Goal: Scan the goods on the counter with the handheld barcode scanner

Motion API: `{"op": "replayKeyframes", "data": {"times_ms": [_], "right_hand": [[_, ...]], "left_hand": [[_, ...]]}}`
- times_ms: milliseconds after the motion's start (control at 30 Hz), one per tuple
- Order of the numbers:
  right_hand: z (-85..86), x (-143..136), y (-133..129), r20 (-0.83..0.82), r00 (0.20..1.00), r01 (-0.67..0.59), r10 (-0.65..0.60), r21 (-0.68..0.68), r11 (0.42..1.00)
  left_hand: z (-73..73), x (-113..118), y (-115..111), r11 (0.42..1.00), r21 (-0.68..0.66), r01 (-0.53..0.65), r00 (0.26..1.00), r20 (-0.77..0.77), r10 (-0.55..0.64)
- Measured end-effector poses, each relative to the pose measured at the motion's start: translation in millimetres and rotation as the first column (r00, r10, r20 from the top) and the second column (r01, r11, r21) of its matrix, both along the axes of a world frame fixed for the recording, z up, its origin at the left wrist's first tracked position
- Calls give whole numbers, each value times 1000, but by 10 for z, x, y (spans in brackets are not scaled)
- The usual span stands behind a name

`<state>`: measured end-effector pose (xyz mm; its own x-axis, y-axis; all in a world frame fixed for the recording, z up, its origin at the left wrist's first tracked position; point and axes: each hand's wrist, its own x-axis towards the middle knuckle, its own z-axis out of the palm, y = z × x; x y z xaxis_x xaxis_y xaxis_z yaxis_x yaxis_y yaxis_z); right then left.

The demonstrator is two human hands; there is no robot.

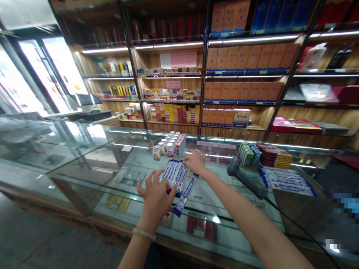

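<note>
Rose at the back in tall wooden shelving (151,56), split by black uprights (206,56) and lit by white strips (252,40). Ended low down in plain wooden cupboards (179,128). Opened at the left onto tall, dark-framed glass panes (56,61), glaring with daylight beneath a pale ceiling (28,14). Held a long glass counter (106,155) in front, wood-edged and streaked with reflected light, above grey flooring (33,233).

Near the middle of the frame I see a row of slim packets (177,172), white with dark blue ends and blue print, lying flat, side by side and long edges together; the row's lower left is hidden from me. Just to its lower right lies a loose packet (187,192) of the same look, flat and slanting from upper right to lower left; whether they touch, I can't tell.
</note>
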<state>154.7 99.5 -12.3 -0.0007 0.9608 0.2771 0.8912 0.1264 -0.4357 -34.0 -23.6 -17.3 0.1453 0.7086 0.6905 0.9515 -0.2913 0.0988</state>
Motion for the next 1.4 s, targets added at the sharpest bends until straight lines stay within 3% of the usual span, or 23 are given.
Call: {"op": "replayKeyframes", "data": {"times_ms": [533, 1000, 1200, 1400], "right_hand": [[49, 32, -64, 70, 997, -12, 12, 5, 1000], [223, 288, -393, 265, 964, -28, 4, 89, 996], [307, 627, -568, 305, 950, 4, -61, 181, 983], [438, 1126, -860, 327, 930, 89, -166, 236, 968]], "left_hand": [[60, 30, 1, 1000, 23, -5, 1000, -9, 5], [124, 254, 82, 991, 113, 72, 994, -85, -63], [309, 530, 191, 980, 124, 154, 985, -93, -143], [560, 1099, 201, 947, 115, 300, 954, -16, -300]]}}
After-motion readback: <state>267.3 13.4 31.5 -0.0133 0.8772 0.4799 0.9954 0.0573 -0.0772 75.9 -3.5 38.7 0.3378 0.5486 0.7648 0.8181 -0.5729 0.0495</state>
